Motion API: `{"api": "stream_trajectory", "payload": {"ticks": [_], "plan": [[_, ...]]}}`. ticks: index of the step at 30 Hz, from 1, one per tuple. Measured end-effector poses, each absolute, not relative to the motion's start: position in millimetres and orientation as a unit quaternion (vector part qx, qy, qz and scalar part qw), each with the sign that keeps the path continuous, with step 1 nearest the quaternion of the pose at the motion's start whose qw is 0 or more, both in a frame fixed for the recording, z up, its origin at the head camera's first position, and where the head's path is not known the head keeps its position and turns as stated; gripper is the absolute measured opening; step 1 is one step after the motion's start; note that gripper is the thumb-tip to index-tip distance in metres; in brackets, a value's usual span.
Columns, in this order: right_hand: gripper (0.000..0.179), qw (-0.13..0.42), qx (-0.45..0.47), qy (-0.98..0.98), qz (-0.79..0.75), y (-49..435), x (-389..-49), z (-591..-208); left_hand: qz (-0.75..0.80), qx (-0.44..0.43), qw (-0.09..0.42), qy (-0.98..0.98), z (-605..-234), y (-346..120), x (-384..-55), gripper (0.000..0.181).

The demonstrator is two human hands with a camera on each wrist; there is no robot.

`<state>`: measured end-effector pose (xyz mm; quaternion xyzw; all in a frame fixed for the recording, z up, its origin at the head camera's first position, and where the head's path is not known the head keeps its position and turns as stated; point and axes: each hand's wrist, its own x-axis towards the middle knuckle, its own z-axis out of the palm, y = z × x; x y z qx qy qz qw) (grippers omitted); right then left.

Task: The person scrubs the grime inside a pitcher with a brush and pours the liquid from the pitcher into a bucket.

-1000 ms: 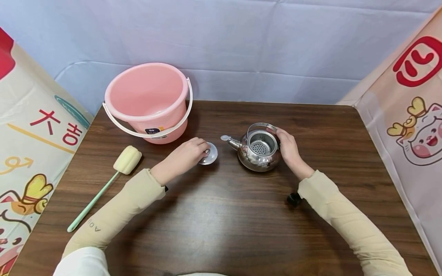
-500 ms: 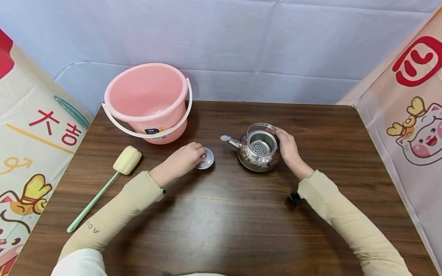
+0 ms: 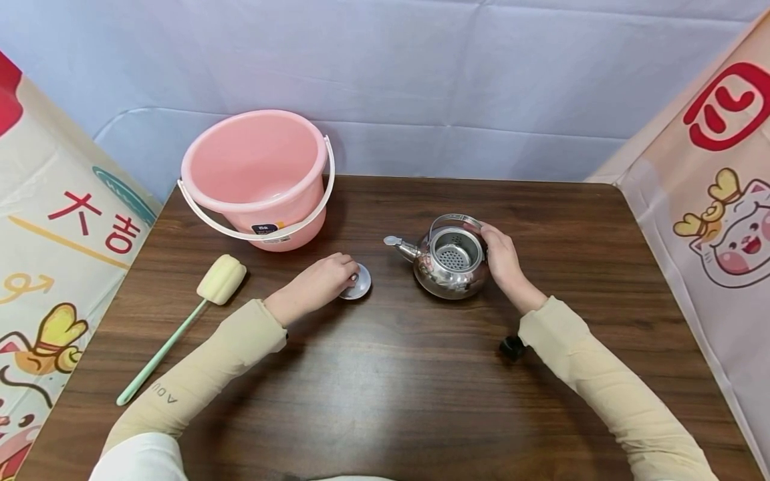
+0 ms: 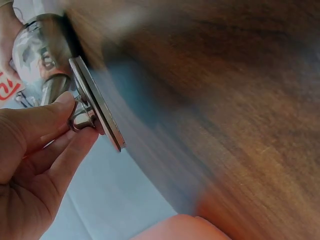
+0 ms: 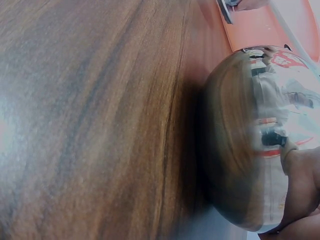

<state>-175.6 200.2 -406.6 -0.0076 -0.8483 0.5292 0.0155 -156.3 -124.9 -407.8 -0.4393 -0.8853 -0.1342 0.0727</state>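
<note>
Between the thumb and fingers of my left hand [image 3: 319, 284] is the knob of a small round metal lid [image 3: 361, 284]. In the left wrist view the lid [image 4: 102, 107] is held flat side toward the table, with a narrow gap seeming to show under it. A shiny steel teapot [image 3: 448, 277] stands upright to the right, uncovered, with a perforated strainer [image 3: 455, 256] inside its mouth. Its spout points left toward the lid. My right hand [image 3: 502, 257] holds the teapot's right side by the foot of its hoop handle; some fingertips are hidden.
A pink bucket [image 3: 307, 207] with a white bail handle stands at the back left. Before it lies a yellow sponge brush [image 3: 222, 279] with a long green handle [image 3: 162, 351]. A pale cloth backdrop [image 3: 397, 87] rises behind the brown wooden table [image 3: 385, 401].
My left hand has moved slightly left and nearer to me, carrying the lid lower and away from the teapot. The right hand and the teapot have stayed put.
</note>
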Motion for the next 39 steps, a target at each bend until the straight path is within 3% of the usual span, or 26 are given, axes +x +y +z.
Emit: {"api": "stream_trajectory", "payload": {"ticks": [10,18,25,39], "plan": [[0.042,0.01,-0.003,-0.84,0.543,198.5,-173.5,-402.2,-0.131,-0.437,0.054,-0.888,-415.5,-126.1,-157.9,0.011],[0.04,0.014,0.009,-0.839,0.544,184.7,-157.1,-373.4,-0.132,-0.437,0.052,-0.888,-418.3,-126.2,-158.5,0.011],[0.043,0.018,0.006,-0.837,0.547,199.6,-174.2,-404.9,-0.134,-0.435,0.044,-0.889,-422.9,-124.7,-160.7,0.01],[0.043,0.022,0.007,-0.838,0.544,200.2,-174.0,-404.9,-0.127,-0.431,0.034,-0.893,-420.4,-121.5,-158.6,0.01]]}}
